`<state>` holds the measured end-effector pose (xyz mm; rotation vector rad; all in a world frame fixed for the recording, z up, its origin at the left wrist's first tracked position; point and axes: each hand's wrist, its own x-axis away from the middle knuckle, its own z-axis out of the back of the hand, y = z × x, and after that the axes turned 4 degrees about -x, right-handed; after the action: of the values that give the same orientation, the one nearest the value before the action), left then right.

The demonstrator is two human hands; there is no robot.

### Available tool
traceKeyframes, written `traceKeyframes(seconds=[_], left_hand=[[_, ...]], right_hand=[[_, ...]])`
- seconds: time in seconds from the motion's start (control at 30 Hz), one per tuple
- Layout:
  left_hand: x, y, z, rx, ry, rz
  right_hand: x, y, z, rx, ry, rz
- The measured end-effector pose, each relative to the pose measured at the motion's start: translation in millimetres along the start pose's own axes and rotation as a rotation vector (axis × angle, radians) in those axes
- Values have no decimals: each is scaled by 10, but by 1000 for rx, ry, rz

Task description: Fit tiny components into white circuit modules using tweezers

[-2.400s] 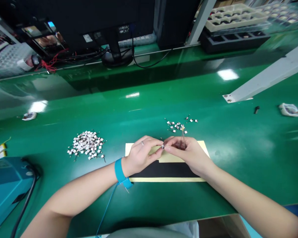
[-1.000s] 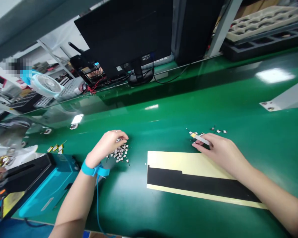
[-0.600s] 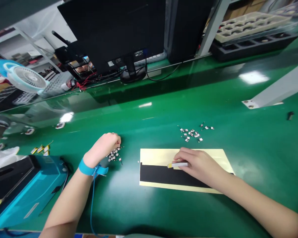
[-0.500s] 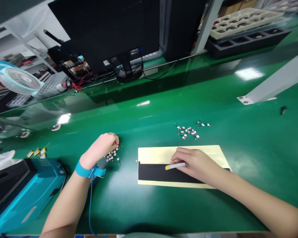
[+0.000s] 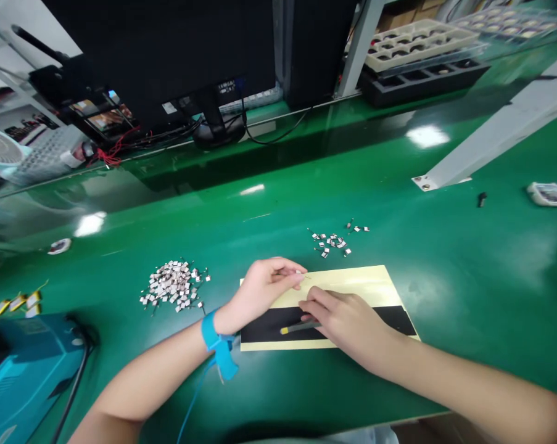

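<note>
Green bench matting (image 5: 445, 265) carries everything here. On it lies a yellow-backed sheet (image 5: 352, 280) with a black strip (image 5: 389, 317) along its near edge. The left hand (image 5: 264, 290), a blue wrist strap (image 5: 212, 333) behind it, hovers over the sheet's far left corner with thumb and forefinger pinched together; it seems to hold one tiny component, though the piece is too small to make out. The right hand (image 5: 347, 320) rests on the black strip, fingers closed round a slim tool with a yellow tip (image 5: 299, 328) that points left along the strip.

Judging by the piles, the work is at an early stage. The big heap of small silver components (image 5: 173, 287) left of the sheet looks barely reduced, while only a small scatter of similar components (image 5: 332, 240) lies beyond the sheet's far edge. Much of the black strip is uncovered, so most pieces appear unhandled.
</note>
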<state>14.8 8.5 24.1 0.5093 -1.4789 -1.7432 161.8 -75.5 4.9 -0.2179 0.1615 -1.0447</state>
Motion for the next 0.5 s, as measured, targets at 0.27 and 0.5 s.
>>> traceKeyframes(seconds=[0.27,0.5], left_hand=[[-98,-272,-125,369,202,126],[-32,-246,-124,253,153,-65]], right_hand=[[-22,-17,-1,-135,-35,-63],[-141,234,180,-970,213,-466]])
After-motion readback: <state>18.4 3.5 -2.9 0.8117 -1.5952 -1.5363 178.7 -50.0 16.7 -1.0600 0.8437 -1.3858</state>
